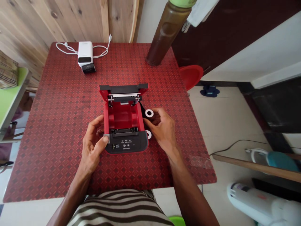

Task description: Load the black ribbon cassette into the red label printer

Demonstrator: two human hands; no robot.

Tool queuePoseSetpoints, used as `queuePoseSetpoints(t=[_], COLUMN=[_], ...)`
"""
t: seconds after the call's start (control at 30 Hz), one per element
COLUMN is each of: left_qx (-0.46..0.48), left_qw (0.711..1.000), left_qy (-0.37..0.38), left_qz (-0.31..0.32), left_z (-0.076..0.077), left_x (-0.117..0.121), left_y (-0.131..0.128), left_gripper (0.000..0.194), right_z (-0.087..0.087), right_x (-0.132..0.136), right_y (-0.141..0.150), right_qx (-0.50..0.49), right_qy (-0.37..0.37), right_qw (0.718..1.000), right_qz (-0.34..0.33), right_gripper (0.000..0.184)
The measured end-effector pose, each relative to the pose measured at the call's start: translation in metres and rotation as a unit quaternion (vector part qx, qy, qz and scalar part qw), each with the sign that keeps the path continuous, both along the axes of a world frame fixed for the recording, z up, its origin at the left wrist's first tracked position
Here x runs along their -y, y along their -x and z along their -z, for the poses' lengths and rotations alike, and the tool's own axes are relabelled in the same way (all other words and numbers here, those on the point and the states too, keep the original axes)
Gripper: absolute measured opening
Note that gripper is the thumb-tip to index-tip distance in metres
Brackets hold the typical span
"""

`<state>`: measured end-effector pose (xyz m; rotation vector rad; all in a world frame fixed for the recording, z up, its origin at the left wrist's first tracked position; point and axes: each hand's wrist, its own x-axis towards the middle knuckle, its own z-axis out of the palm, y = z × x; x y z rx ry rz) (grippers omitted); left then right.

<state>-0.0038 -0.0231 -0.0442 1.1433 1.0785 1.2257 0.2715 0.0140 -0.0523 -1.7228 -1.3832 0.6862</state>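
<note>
A small red and black label printer [124,117] sits on the table with its lid [123,94] raised toward the far side. Its red paper bay holds nothing. My left hand [92,144] grips the printer's left front corner, thumb on top and fingers against the side. At the printer's right side, my right hand [163,125] is closed around a small roll [149,113] with a white ring end and a dark centre. Black material shows between that roll and the printer. Another white-ringed roll [148,135] lies nearer me, partly covered by the printer and my right hand.
A white power bank [85,51] with a white cable is at the table's back left. Toward the back right stands a tall brown bottle [162,34] with a green lid. A red stool [191,77] is beyond the table's right edge.
</note>
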Motion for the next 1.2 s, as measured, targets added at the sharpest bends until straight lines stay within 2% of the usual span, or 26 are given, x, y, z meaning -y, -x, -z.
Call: queuePoseSetpoints(t=[0.2, 0.3, 0.37, 0.47, 0.53, 0.67, 0.8, 0.9, 0.97, 1.1, 1.2], left_qx=[-0.005, -0.006, -0.011, -0.01, -0.005, -0.004, -0.008, -0.007, -0.008, -0.022, -0.029], left_qw=[1.0, 1.0, 1.0, 1.0, 1.0, 1.0, 1.0, 1.0, 1.0, 1.0, 1.0], left_qy=[0.008, 0.008, 0.003, -0.008, -0.014, -0.019, -0.017, -0.017, -0.016, -0.014, -0.002], left_qz=[-0.002, -0.003, -0.004, -0.004, -0.004, -0.004, -0.003, -0.001, 0.001, -0.001, 0.002], left_z=[-0.001, -0.002, -0.002, 0.001, 0.002, 0.002, -0.001, -0.002, -0.001, -0.001, -0.003], left_x=[0.0, 0.0, 0.0, -0.001, -0.002, -0.003, -0.003, -0.003, -0.003, -0.001, 0.0], left_y=[0.0, 0.0, 0.0, 0.0, 0.0, 0.0, -0.001, -0.002, -0.002, 0.0, 0.0], left_gripper=[0.057, 0.056, 0.056, 0.056, 0.056, 0.054, 0.054, 0.054, 0.055, 0.057, 0.059], right_z=[-0.003, -0.011, -0.018, -0.022, -0.019, -0.006, -0.004, -0.017, -0.033, -0.073, -0.105], right_x=[0.01, 0.03, 0.047, 0.066, 0.071, 0.069, 0.073, 0.08, 0.082, 0.073, 0.057], right_y=[-0.01, -0.021, -0.025, -0.02, -0.01, 0.008, 0.0, -0.017, -0.027, -0.033, -0.025], right_qx=[-0.02, 0.005, 0.02, -0.006, -0.031, -0.067, -0.108, -0.196, -0.246, -0.294, -0.257], right_qy=[0.013, 0.002, 0.019, 0.067, 0.068, 0.045, 0.042, 0.028, 0.011, 0.021, 0.079], right_qw=[1.0, 1.0, 0.999, 0.994, 0.994, 0.995, 0.993, 0.98, 0.969, 0.946, 0.931], right_qz=[-0.017, -0.009, -0.037, -0.086, -0.084, -0.051, -0.029, -0.011, -0.032, -0.133, -0.246], right_gripper=[0.043, 0.031, 0.019, 0.028, 0.035, 0.02, 0.024, 0.029, 0.028, 0.033, 0.036])
